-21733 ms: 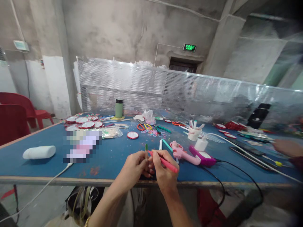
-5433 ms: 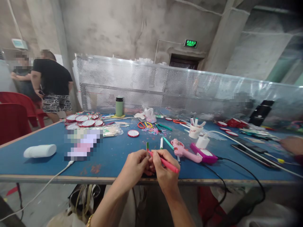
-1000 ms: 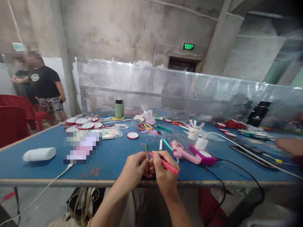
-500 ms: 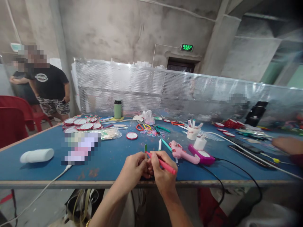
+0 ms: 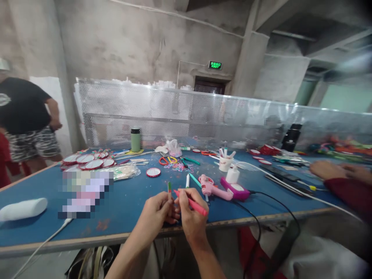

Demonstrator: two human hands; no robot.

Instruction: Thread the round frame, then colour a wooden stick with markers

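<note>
My left hand (image 5: pixel 159 207) is closed around a slim craft stick (image 5: pixel 169 187) that stands upright, green at its top and reddish just below. In my right hand (image 5: pixel 192 211) is a pinkish-red marker pen (image 5: pixel 197 206), its tip pointing left, close to the stick. Whether the tip touches the stick I cannot tell. Beyond my right hand lie a white marker (image 5: pixel 187 181) and a pink glue gun (image 5: pixel 213 188). My fingers hide the stick's lower part.
On the blue table (image 5: pixel 128 205) are round red-rimmed discs (image 5: pixel 93 164), a green bottle (image 5: pixel 135 140), pliers (image 5: pixel 192 161), a cup of markers (image 5: pixel 225 162) and a white bottle (image 5: pixel 24 209). A co-worker's hand (image 5: pixel 327 170) is at the right. Black cables hang over the front edge.
The view has turned to the right, so the table things sit further left. More of the stick shows above my left fingers, with a reddish part below the green. Both hands keep their holds.
</note>
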